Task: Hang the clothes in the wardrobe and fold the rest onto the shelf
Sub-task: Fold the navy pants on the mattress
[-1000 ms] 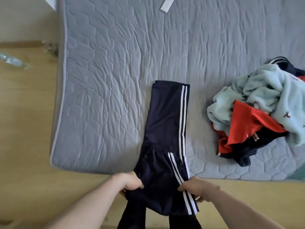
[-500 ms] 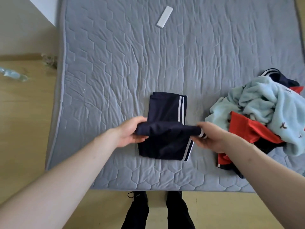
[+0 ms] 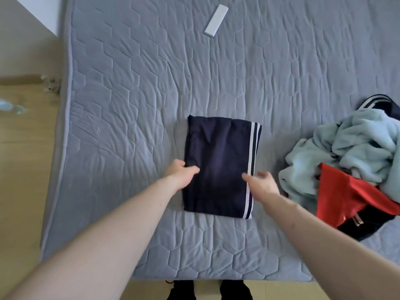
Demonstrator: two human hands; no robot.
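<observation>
The dark blue pants point(image 3: 218, 167) lie folded on the bed point(image 3: 129, 105) — left hand point(image 3: 180, 173) touches them, right hand point(image 3: 263, 184) beside, both grips open.

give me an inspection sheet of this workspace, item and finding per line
surface: grey quilted mattress, wrinkled, edge running along the near side
job's things: navy track pants with white side stripes lie folded flat in a rectangle; unfolded clothes pile at right, light blue fleece on top, a red garment and dark striped pieces under it
clutter: white rectangular object at the far side of the mattress, kind unclear
grippers: left hand rests on the pants' left edge, fingers relaxed; right hand open at the striped edge, contact unclear
cables: nothing seen
surroundings: wooden floor with a clear plastic item at far left; dark shoes at the bottom edge
</observation>
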